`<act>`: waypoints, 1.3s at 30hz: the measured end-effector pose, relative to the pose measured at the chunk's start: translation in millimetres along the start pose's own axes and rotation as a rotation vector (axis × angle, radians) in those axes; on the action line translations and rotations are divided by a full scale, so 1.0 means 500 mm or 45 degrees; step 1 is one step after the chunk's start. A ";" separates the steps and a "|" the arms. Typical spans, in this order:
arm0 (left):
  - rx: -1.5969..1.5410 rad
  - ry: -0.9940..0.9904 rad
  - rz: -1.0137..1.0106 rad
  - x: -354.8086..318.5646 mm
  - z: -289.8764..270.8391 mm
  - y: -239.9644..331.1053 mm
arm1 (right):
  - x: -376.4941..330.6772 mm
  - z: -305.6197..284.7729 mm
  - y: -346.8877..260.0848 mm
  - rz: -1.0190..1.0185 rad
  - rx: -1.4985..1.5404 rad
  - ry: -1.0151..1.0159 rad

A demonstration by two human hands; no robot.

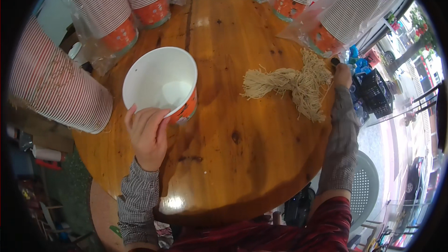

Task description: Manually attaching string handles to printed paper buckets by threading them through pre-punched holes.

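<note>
A large white paper bucket (158, 77) with an orange printed outside stands on the wooden table, tilted a little, its open mouth toward me. My left hand (149, 135) grips the near rim, fingertips over the edge. At the table's right edge, my right hand (343, 75) is closed beside a small dark thing (335, 61); its fingers are partly hidden, and I cannot make out what it holds. Just left of that hand lies a bundle of thin beige strings (298, 84), tied or bunched in the middle.
Tall stacks of nested paper buckets stand around the table (233, 168): one stack (56, 79) at the left, bagged ones (105, 9) at the far left and others (354, 11) at the far right. A grey plastic chair (366, 186) and a black crate (375, 93) are off the right edge.
</note>
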State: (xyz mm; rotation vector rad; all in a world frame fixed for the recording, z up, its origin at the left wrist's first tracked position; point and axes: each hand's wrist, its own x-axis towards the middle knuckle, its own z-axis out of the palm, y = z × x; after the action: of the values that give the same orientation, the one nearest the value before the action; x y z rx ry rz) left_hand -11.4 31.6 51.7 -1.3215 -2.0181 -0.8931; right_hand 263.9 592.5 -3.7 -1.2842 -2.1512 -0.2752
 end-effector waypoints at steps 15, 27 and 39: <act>-0.838 0.341 -0.611 -0.010 -0.052 -0.015 | -0.538 -0.578 -0.741 -0.733 2.310 -0.966; -1.435 0.125 -0.724 -0.074 0.004 -0.053 | -0.531 -0.304 -0.710 -0.192 1.976 -0.354; -1.026 -0.377 -0.673 -0.108 0.048 -0.085 | -0.550 -0.282 -0.705 -0.068 1.893 -0.669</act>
State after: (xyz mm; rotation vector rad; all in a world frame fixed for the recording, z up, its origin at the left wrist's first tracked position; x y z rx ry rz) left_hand -34.1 8.1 -13.3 -1.3667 -2.3959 -2.0108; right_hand 113.7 148.3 -11.5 -0.3703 -1.8846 1.4996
